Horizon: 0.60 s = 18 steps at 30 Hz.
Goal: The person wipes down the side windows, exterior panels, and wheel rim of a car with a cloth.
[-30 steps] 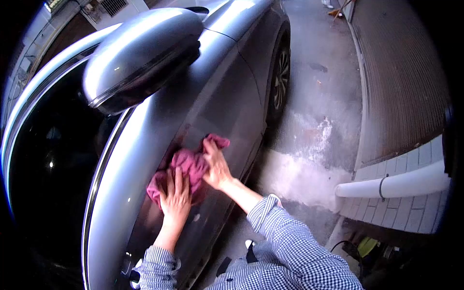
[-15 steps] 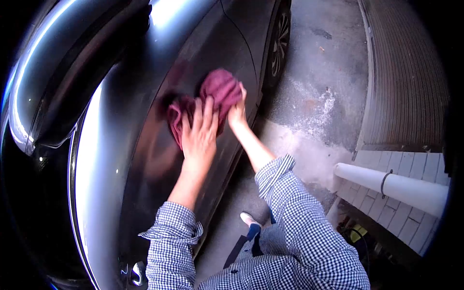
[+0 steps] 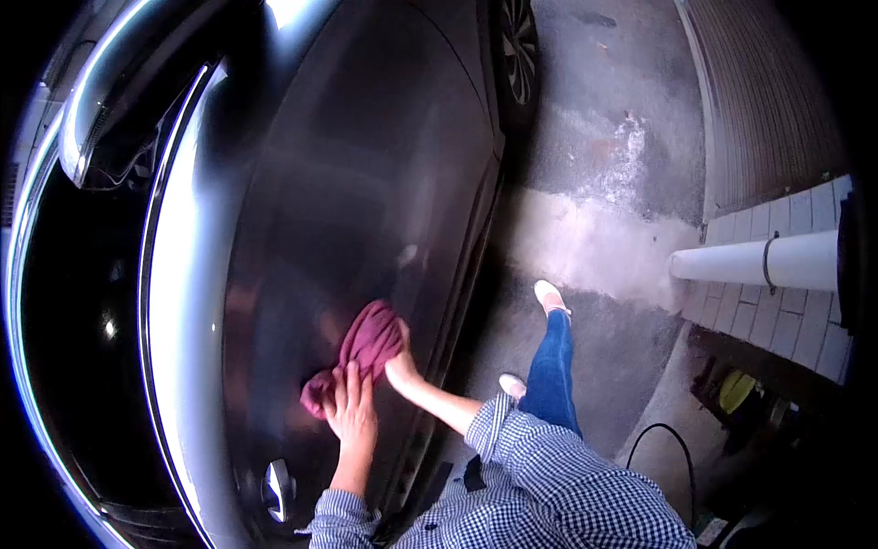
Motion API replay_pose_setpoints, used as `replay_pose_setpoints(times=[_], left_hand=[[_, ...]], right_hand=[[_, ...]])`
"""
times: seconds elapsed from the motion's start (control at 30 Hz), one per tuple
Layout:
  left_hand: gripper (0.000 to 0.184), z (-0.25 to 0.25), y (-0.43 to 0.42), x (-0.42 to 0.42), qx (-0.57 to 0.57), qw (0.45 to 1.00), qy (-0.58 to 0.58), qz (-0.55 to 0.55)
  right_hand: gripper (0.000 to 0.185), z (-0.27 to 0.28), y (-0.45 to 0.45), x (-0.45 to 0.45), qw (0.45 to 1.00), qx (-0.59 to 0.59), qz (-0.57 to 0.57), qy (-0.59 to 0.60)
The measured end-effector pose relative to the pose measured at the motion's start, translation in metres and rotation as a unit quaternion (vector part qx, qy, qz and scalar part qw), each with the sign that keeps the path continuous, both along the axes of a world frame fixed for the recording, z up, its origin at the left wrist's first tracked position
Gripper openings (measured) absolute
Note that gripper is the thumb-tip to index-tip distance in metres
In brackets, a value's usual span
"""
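Note:
A dark red cloth (image 3: 373, 340) lies bunched against the dark car door (image 3: 366, 174). My right hand (image 3: 401, 362) grips its right side, the fingertips partly hidden by the fabric. On the lower left part of the cloth, my left hand (image 3: 353, 410) has its fingers laid over the folds, holding it to the panel; its thumb is hard to make out. Below and left of my left hand is the silver door handle (image 3: 278, 490).
The side mirror (image 3: 96, 119) juts out at upper left, above the window (image 3: 82, 302). A car wheel (image 3: 519, 55) stands at the top. To the right, a white pipe (image 3: 732, 263) projects from the tiled wall (image 3: 777, 311). A black hose (image 3: 681, 444) curves over the ground.
Both hands and the cloth have moved down along the door towards the handle. My body has stepped back, and more of my legs and shoes shows.

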<state>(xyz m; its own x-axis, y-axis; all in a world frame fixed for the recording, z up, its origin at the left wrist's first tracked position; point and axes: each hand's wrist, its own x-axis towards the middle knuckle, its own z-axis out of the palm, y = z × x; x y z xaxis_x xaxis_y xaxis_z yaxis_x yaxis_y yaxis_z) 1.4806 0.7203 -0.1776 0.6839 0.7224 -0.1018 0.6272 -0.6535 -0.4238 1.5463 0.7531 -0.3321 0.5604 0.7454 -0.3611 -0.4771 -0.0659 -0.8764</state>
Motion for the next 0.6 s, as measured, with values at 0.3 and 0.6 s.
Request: replay_pose_setpoints(times=[0.3, 0.6], left_hand=[[0.046, 0.010, -0.004, -0.003, 0.137, 0.983, -0.112, 0.047], [0.043, 0.046, 0.146, 0.165, 0.237, 0.953, -0.189, 0.010]], right_hand=[[0.063, 0.151, 0.002, 0.079, 0.939, 0.266, 0.063, -0.208], [0.058, 0.199, 0.168, 0.250, 0.831, 0.368, -0.025, -0.415]])
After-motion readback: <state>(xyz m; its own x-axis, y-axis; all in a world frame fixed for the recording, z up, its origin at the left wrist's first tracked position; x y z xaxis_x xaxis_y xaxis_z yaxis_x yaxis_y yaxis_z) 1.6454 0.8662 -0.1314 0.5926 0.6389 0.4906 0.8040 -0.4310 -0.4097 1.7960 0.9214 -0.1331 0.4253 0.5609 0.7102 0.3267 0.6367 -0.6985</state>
